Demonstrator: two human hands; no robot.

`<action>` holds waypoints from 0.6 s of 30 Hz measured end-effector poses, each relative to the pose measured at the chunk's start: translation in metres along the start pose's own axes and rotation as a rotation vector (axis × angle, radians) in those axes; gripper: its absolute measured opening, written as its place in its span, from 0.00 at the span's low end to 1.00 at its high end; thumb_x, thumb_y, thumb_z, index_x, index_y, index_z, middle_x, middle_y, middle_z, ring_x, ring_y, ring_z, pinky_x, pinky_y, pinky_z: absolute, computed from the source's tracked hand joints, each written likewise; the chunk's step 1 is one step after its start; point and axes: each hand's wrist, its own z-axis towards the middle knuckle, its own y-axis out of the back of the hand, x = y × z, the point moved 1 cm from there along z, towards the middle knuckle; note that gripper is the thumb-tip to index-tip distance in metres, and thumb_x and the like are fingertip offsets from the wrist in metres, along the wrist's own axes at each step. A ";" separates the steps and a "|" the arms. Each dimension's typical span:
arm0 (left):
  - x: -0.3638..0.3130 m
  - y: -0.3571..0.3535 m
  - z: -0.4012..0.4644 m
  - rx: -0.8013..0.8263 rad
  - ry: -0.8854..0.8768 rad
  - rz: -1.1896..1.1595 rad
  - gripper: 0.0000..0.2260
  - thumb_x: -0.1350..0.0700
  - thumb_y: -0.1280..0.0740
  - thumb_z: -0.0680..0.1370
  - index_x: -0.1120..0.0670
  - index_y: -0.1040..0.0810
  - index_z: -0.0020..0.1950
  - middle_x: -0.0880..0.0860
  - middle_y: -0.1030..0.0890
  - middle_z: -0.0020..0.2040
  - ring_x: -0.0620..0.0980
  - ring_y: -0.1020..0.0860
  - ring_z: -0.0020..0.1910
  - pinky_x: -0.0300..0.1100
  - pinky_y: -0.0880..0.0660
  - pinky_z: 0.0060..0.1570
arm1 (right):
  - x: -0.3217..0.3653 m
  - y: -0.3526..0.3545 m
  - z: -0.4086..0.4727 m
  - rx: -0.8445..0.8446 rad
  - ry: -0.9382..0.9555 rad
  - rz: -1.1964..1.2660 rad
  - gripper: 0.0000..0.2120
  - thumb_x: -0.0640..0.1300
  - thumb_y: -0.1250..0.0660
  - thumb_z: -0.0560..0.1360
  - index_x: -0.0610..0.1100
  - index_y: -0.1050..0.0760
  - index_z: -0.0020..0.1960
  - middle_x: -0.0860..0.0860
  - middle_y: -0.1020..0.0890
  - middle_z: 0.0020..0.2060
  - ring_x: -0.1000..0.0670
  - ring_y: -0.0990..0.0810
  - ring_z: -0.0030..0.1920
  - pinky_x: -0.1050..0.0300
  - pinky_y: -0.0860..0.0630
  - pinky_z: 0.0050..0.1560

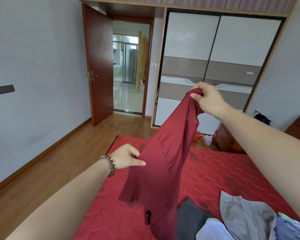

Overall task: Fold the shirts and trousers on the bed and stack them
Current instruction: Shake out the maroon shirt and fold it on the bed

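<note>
- The two bare forearms lay nearest the camera, entering from the lower left and from the right edge of the frame.
- Left hand (126, 157), centre-left of frame, wore a bead bracelet (110, 166) at the wrist. Its grip was a pinch: thumb and curled fingers held the left edge of the dark red garment (164, 153).
- Right hand (206, 99), right of centre and higher in the frame, had its fingers curled over a bunched corner of the same garment, thumb pressed against the cloth.
- The dark red garment hung slanted between the two hands, high at the right hand, lower at the left. Its lower part draped down to the bottom centre of the frame, in front of the bed. Shirt or trousers: could not tell.
- The bed (223, 172) carried a red quilted cover with a hexagon pattern, filling the lower right half of the frame.
- Unfolded clothes lay on the bed at lower right: a dark grey piece (187, 219), a pale lilac piece (213, 231), a grey garment (246, 213), and blue cloth (287, 229) at the corner. They touched or overlapped one another.
- A wardrobe (215, 49) with sliding doors stood at upper right; an open wooden door (99, 66) at upper centre-left.
- Wooden floor (59, 161) ran along the left of the frame.
</note>
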 end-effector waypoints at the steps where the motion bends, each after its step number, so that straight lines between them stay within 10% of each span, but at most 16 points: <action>1: 0.004 -0.004 0.001 0.007 0.011 0.044 0.02 0.55 0.25 0.72 0.52 0.13 0.42 0.50 0.14 0.41 0.49 0.16 0.44 0.43 0.21 0.51 | -0.002 0.000 0.001 -0.003 0.001 -0.007 0.05 0.36 0.37 0.78 0.44 0.25 0.50 0.47 0.22 0.44 0.47 0.24 0.43 0.57 0.25 0.41; 6: 0.030 -0.011 0.012 -0.016 0.112 0.197 0.19 0.54 0.25 0.72 0.51 0.26 0.23 0.43 0.30 0.23 0.40 0.32 0.24 0.33 0.33 0.32 | -0.020 0.003 0.006 -0.040 -0.019 -0.070 0.05 0.36 0.37 0.78 0.39 0.24 0.53 0.47 0.22 0.45 0.48 0.25 0.44 0.60 0.31 0.38; 12: 0.055 0.034 0.010 -0.261 0.244 0.138 0.10 0.51 0.23 0.70 0.55 0.16 0.45 0.43 0.20 0.43 0.39 0.24 0.45 0.35 0.33 0.55 | -0.074 0.023 0.006 0.009 -0.130 -0.243 0.06 0.36 0.34 0.77 0.40 0.23 0.53 0.42 0.19 0.50 0.43 0.23 0.51 0.59 0.33 0.49; 18: 0.045 0.081 0.020 -0.408 0.162 -0.046 0.02 0.60 0.25 0.71 0.54 0.14 0.40 0.50 0.14 0.39 0.47 0.17 0.40 0.41 0.23 0.51 | -0.106 0.019 0.001 0.081 -0.181 -0.168 0.04 0.35 0.35 0.77 0.38 0.23 0.51 0.42 0.19 0.46 0.45 0.23 0.46 0.57 0.28 0.48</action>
